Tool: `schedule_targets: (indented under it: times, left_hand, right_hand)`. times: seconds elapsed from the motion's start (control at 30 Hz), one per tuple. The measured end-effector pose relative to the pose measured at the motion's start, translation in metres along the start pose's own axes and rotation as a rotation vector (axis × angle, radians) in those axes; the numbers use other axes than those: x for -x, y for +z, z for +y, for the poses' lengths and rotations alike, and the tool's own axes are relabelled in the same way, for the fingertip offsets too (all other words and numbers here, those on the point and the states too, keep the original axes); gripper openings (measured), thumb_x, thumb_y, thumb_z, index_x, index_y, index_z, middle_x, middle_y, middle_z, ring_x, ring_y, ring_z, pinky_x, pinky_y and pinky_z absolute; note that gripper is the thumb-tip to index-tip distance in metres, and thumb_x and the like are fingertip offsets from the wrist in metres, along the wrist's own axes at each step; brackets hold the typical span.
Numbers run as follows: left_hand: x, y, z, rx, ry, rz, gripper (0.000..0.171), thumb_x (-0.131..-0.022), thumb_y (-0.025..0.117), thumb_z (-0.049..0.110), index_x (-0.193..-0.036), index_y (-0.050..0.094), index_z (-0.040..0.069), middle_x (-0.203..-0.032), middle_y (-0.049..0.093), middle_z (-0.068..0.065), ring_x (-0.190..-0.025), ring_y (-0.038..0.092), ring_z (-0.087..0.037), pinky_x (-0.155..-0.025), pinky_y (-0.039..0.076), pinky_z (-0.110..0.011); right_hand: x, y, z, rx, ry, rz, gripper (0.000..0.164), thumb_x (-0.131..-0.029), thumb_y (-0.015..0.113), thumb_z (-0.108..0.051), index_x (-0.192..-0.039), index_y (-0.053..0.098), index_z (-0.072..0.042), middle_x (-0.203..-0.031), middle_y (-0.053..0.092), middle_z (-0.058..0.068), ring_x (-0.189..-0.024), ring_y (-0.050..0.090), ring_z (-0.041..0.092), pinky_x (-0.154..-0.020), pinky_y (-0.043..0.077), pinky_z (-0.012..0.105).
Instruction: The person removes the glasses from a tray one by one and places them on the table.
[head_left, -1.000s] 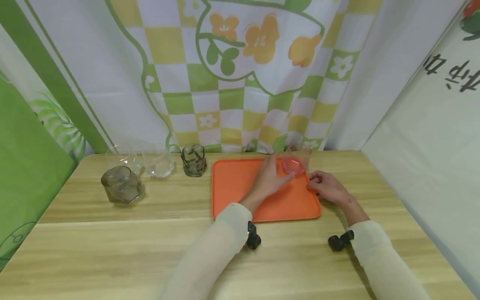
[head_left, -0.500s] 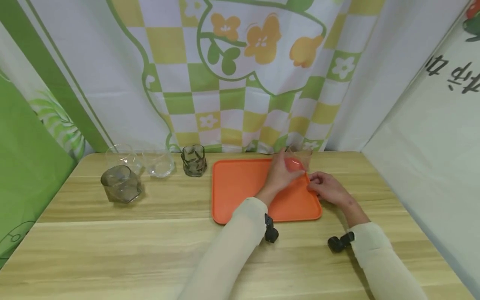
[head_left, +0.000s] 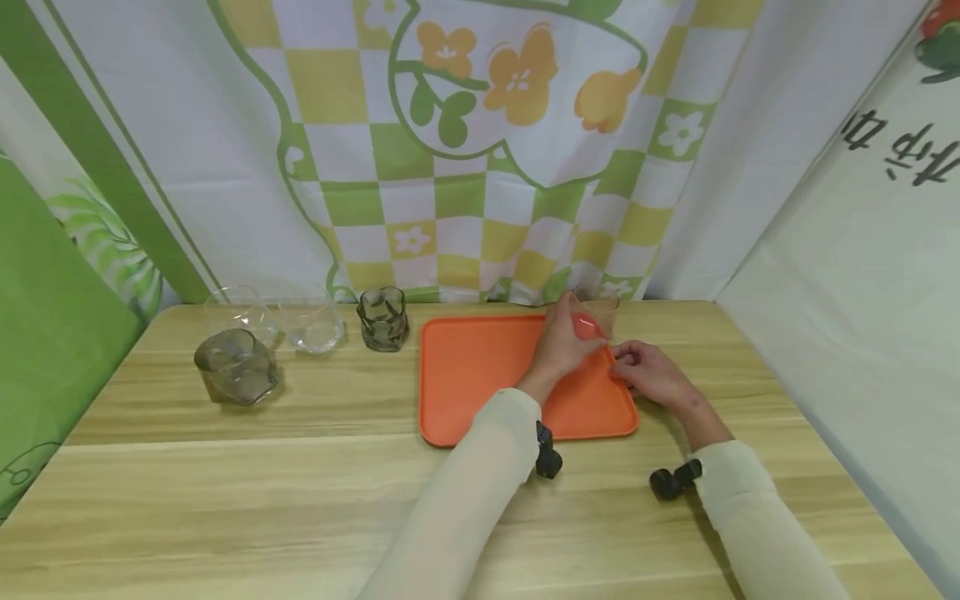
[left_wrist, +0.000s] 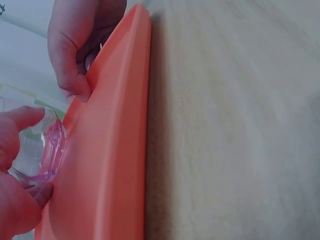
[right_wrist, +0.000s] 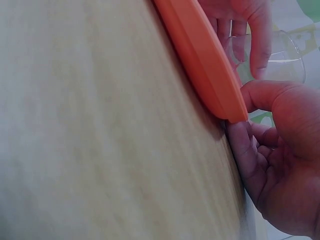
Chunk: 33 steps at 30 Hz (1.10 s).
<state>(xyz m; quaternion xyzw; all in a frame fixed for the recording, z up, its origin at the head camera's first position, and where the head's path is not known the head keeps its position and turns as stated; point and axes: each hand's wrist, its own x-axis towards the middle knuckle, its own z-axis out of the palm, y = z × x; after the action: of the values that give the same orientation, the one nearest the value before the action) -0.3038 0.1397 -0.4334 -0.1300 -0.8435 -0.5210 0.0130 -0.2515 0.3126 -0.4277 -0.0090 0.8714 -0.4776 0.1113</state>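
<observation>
An orange tray lies on the wooden table. At its far right corner stands a clear drinking glass, its base tinted pink-red above the tray. My left hand reaches across the tray and grips this glass between thumb and fingers. In the left wrist view, the thumb is on the near side of the glass, its base close against the tray. My right hand pinches the tray's right rim; the right wrist view has the thumb over the rim and fingers beneath.
At the back left of the table stand two clear glasses and a smoky grey glass. Another grey glass sits in front of them. A patterned curtain hangs behind the table's far edge.
My left hand has moved right and closed round the clear glass, which stays at the tray's far right corner. The right hand has kept its place on the rim.
</observation>
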Motion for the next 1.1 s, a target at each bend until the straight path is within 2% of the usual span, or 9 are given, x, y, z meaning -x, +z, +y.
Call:
schedule_targets:
  times: [0.2,0.43,0.7,0.87,1.1]
  left_hand:
    - [0.001,0.001,0.001,-0.022,-0.021,0.012,0.089,-0.085,0.087,0.02,-0.157,0.034,0.014,-0.149,0.045,-0.009,-0.125,0.055,-0.025,-0.1,0.049,-0.033]
    - [0.001,-0.001,0.004,-0.017,-0.034,0.006,0.086,-0.085,0.086,0.019,-0.155,0.037,0.014,-0.148,0.047,-0.008,-0.124,0.056,-0.023,-0.098,0.049,-0.031]
    - [0.0,-0.002,0.005,-0.001,-0.049,0.014,0.085,-0.082,0.088,0.016,-0.153,0.041,0.011,-0.144,0.05,-0.011,-0.124,0.056,-0.025,-0.099,0.049,-0.032]
    - [0.0,-0.006,0.006,0.011,-0.04,0.003,0.085,-0.08,0.089,0.015,-0.151,0.043,0.008,-0.142,0.052,-0.013,-0.122,0.056,-0.027,-0.099,0.049,-0.033]
    - [0.002,-0.016,0.004,0.042,-0.067,0.009,0.085,-0.077,0.092,0.013,-0.148,0.045,0.007,-0.138,0.052,-0.012,-0.115,0.059,-0.027,-0.094,0.051,-0.033]
  right_hand:
    - [0.0,0.0,0.0,-0.022,-0.005,-0.004,0.037,-0.095,0.061,-0.004,-0.126,0.051,0.013,-0.098,0.061,0.013,-0.077,0.063,0.014,-0.066,0.058,0.029]
    - [0.001,-0.001,-0.002,0.009,-0.004,-0.002,0.038,-0.096,0.06,-0.006,-0.127,0.051,0.013,-0.099,0.062,0.013,-0.078,0.063,0.015,-0.066,0.058,0.03]
    - [0.0,0.001,-0.001,0.015,0.004,0.002,0.038,-0.095,0.061,-0.008,-0.127,0.051,0.012,-0.099,0.061,0.013,-0.078,0.063,0.016,-0.067,0.058,0.03]
    - [0.001,0.0,-0.001,0.007,0.004,0.003,0.039,-0.096,0.061,-0.007,-0.128,0.051,0.012,-0.101,0.061,0.014,-0.078,0.063,0.016,-0.067,0.058,0.03]
    - [0.0,-0.001,0.0,0.001,-0.006,-0.001,0.041,-0.096,0.061,-0.008,-0.13,0.051,0.012,-0.103,0.062,0.014,-0.079,0.063,0.015,-0.067,0.059,0.031]
